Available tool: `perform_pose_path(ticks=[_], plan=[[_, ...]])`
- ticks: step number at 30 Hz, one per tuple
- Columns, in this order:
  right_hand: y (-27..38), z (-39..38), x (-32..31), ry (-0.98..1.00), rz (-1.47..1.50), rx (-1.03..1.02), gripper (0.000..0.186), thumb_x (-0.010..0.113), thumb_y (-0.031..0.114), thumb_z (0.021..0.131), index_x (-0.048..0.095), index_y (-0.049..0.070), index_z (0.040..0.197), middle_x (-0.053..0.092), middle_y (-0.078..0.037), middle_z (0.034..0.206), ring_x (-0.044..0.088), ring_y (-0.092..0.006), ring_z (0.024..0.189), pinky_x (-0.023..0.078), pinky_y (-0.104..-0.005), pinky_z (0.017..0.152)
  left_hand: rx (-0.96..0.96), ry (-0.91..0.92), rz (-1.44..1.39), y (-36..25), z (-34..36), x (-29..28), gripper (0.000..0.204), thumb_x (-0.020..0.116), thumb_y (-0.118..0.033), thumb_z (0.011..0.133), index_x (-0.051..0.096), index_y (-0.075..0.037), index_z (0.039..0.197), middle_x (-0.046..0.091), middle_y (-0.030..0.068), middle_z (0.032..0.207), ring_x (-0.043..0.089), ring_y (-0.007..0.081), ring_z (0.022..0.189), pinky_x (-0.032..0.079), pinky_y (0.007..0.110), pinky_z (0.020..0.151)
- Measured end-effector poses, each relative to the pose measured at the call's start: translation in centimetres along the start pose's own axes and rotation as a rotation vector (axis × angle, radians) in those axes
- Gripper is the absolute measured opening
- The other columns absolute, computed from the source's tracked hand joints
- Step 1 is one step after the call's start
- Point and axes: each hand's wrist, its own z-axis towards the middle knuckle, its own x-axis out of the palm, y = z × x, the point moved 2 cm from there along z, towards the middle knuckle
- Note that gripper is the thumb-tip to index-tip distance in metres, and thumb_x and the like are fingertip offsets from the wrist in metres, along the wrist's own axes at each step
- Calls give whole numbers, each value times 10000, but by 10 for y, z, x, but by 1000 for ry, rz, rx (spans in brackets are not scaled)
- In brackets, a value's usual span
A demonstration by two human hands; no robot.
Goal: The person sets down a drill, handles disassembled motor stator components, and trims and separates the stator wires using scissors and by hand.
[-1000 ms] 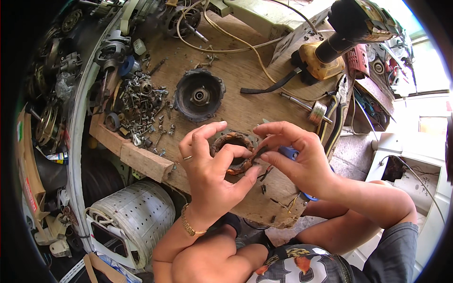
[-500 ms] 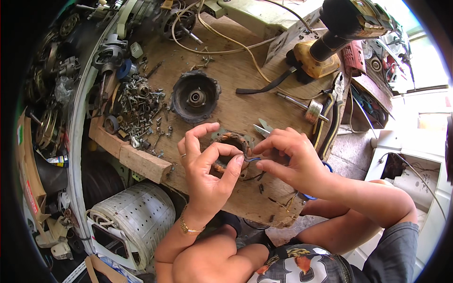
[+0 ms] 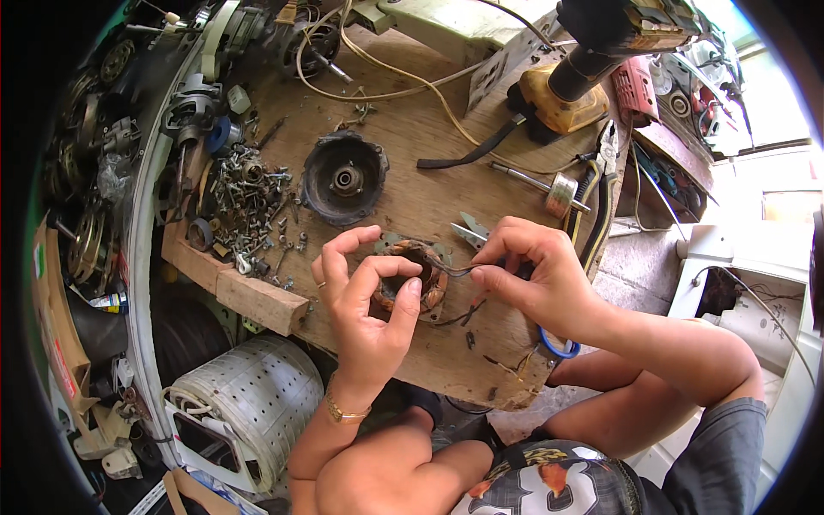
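A motor stator (image 3: 436, 298), a ring with copper windings and metal tabs, lies on the wooden bench in front of me. My left hand (image 3: 367, 296) is at its left side, fingers apart and curved, thumb and index tips close together over the ring's opening with nothing visible between them. Between thumb and index finger, my right hand (image 3: 536, 279) pinches a dark lead wire (image 3: 457, 272) that runs from the windings. Scissors (image 3: 470, 232) are also tucked in that hand: the blades stick out past the index finger, and a blue handle loop (image 3: 560, 345) shows below the palm.
Beyond the stator sits a round black motor housing (image 3: 345, 178). Loose screws (image 3: 249, 202) heap at the left, behind a wooden edge strip (image 3: 257, 300). Pliers (image 3: 601, 189), a rotor with shaft (image 3: 560, 194) and a cordless drill (image 3: 566, 94) lie at the right.
My left thumb and index finger have come away from the wire and drawn back left. The right hand now pinches the wire, and the scissors' blue loop shows more.
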Motion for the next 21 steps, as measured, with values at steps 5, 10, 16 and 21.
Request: perform_pose_path(ticks=[5, 10, 16, 21], plan=[[1, 0, -3, -1, 25, 70, 145, 789, 131, 846, 739, 10, 908, 682, -92, 796, 573, -168, 629, 463, -327, 585, 11, 4, -47, 1, -1, -2, 164, 784, -195, 818, 755, -109, 954, 574, 149, 1328, 480, 328, 1224, 374, 459, 1078], [3, 0, -4, 16, 36, 140, 146, 763, 127, 859, 723, -8, 895, 700, -92, 773, 596, -130, 617, 474, -307, 573, 26, 14, -44, -12, 2, -1, 149, 794, -206, 816, 757, -116, 929, 573, 153, 1325, 479, 329, 1230, 372, 460, 1078], [2, 1, -4, 30, 52, 147, 136, 748, 110, 875, 710, -20, 890, 689, -72, 728, 604, -96, 604, 469, -286, 563, 16, 8, 19, -9, 1, -1, 89, 793, -201, 830, 759, -120, 847, 577, 145, 1318, 475, 325, 1228, 375, 454, 1068], [-2, 0, -3, 30, 91, 164, 157, 737, 126, 913, 700, -24, 882, 646, -36, 677, 560, -66, 603, 451, -281, 558, -16, 18, -31, -6, -1, -1, 92, 797, -207, 816, 760, -127, 841, 579, 138, 1315, 477, 325, 1213, 382, 442, 1059]])
